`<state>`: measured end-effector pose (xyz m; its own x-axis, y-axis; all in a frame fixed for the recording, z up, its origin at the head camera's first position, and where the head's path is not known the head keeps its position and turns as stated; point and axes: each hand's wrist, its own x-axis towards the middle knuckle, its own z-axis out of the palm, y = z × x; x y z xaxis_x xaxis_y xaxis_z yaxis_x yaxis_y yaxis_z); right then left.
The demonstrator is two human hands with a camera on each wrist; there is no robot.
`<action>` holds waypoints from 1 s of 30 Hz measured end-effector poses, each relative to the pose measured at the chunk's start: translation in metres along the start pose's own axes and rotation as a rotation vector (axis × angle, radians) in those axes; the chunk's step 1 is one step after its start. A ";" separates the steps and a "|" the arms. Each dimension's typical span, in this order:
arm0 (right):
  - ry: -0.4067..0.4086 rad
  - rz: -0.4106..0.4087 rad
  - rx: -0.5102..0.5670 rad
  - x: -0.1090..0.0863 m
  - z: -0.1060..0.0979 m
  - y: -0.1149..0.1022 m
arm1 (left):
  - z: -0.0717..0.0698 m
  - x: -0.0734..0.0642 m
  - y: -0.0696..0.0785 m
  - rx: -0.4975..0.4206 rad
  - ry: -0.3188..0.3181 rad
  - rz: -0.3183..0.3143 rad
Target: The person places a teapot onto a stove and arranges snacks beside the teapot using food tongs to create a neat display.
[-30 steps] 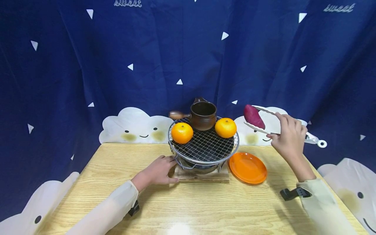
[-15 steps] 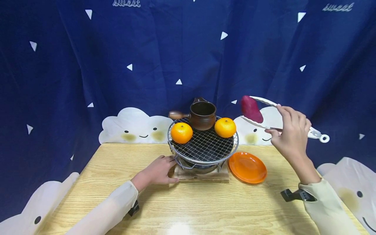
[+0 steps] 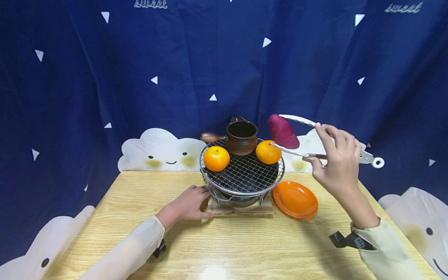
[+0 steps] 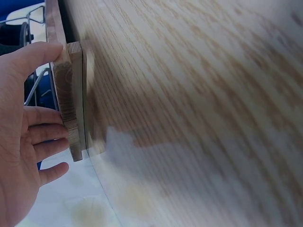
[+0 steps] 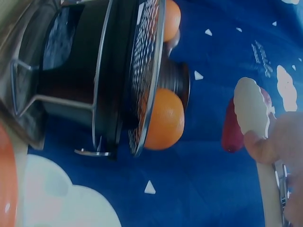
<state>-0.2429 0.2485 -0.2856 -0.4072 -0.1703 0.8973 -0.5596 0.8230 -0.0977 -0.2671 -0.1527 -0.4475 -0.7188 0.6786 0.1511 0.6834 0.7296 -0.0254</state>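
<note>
My right hand (image 3: 336, 163) holds white-tipped tongs (image 3: 297, 150) raised at the right. Between the tong arms sits a reddish-purple sweet potato (image 3: 282, 132), near the right-hand tangerine (image 3: 268, 153). In the head view the lower tong tip overlaps that tangerine; touching or not, I cannot tell. Another tangerine (image 3: 216, 158) and a brown handled pot (image 3: 241, 138) stand on the round wire grill (image 3: 246, 177). At the grill's left, my left hand (image 3: 185, 204) rests with thumb and fingertips against its wooden base board (image 4: 68, 104), fingers nearly straight.
An orange plate (image 3: 295, 200) lies on the wooden table (image 3: 227, 249), right of the grill. Under the mesh, the stove's wire legs (image 5: 61, 101) show. A blue curtain (image 3: 196, 70) with white clouds hangs behind the table.
My right hand has first lifted, then carried the tongs and sweet potato left, from beside the grill to over its right edge. My left hand stays where it was.
</note>
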 end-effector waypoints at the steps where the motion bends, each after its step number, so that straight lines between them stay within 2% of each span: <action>1: -0.007 -0.010 0.003 0.000 0.000 -0.003 | 0.000 0.000 0.000 0.002 0.000 -0.002; 14: -0.135 -0.164 -0.005 -0.004 0.009 -0.021 | 0.004 0.000 -0.001 -0.019 0.020 -0.006; 20: -0.223 -0.199 -0.039 -0.006 0.012 -0.026 | 0.004 0.000 -0.001 -0.015 0.019 -0.005; 30: -0.268 -0.232 -0.062 -0.006 0.018 -0.030 | 0.004 -0.001 0.000 0.001 0.035 0.006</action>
<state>-0.2367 0.2147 -0.2956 -0.4540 -0.4858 0.7469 -0.6175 0.7758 0.1293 -0.2668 -0.1532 -0.4514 -0.7094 0.6798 0.1859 0.6879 0.7253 -0.0273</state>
